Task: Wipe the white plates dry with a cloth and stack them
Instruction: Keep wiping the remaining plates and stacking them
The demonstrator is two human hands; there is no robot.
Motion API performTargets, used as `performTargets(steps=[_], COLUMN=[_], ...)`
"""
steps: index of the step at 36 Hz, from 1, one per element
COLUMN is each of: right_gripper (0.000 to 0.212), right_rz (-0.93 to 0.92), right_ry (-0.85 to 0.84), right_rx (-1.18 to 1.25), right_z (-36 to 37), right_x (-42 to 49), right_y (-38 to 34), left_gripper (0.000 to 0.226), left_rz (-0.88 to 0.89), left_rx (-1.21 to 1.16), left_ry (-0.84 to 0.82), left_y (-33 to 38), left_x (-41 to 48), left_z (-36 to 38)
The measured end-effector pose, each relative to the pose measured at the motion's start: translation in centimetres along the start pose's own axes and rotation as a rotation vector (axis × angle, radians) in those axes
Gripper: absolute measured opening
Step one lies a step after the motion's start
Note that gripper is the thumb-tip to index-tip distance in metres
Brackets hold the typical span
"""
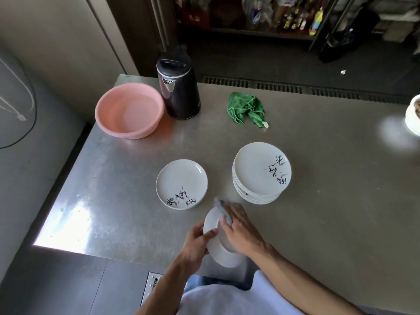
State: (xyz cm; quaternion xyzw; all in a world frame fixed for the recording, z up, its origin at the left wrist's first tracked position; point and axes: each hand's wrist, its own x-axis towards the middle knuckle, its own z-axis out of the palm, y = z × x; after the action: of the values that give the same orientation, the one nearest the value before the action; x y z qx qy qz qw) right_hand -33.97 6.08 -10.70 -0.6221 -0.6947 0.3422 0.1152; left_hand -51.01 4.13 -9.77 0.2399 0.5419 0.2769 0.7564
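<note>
My left hand (197, 244) grips the near-left rim of a white plate (221, 255) held tilted above the table's front edge. My right hand (238, 230) presses a grey cloth (223, 210) against that plate's face; the cloth looks blurred. One white plate with black writing (181, 184) lies alone on the steel table (318, 212). To its right stands a stack of several white plates (261, 172) with the same writing on top.
A pink basin (129, 110) and a dark kettle (178, 87) stand at the table's back left. A green cloth (246, 109) lies crumpled at the back middle. A white bowl (413, 114) shows at the right edge. Floor drain grates run behind the table.
</note>
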Motion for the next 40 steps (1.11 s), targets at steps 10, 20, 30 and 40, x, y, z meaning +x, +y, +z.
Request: performTargets(steps=[10,20,30,40], right_gripper=[0.053,0.051,0.051,0.055], right_rz=[-0.278,0.094,-0.092,-0.196], right_ry=[-0.015,0.042,0.019,0.022], right_rx=[-0.059,0.235,-0.042,-0.063], right_z=[0.6,0.2,0.0,0.6], right_x=[-1.8,-1.4,-0.1,-1.0], right_y=[-0.5,-0.4,0.2,0.2], left_gripper=[0.028,0.054,0.040,0.041], left_rz=[-0.006,-0.034,-0.026,-0.042], left_rx=[0.027,-0.084,-0.027,-0.068], left_ry=[0.002,0.108,0.013,0.017], left_y=[-0.4,0.0,-0.2,-0.4], left_x=[-0.1,0.4,-0.3,0.0], left_z=[0.4,0.3,0.3,0.5])
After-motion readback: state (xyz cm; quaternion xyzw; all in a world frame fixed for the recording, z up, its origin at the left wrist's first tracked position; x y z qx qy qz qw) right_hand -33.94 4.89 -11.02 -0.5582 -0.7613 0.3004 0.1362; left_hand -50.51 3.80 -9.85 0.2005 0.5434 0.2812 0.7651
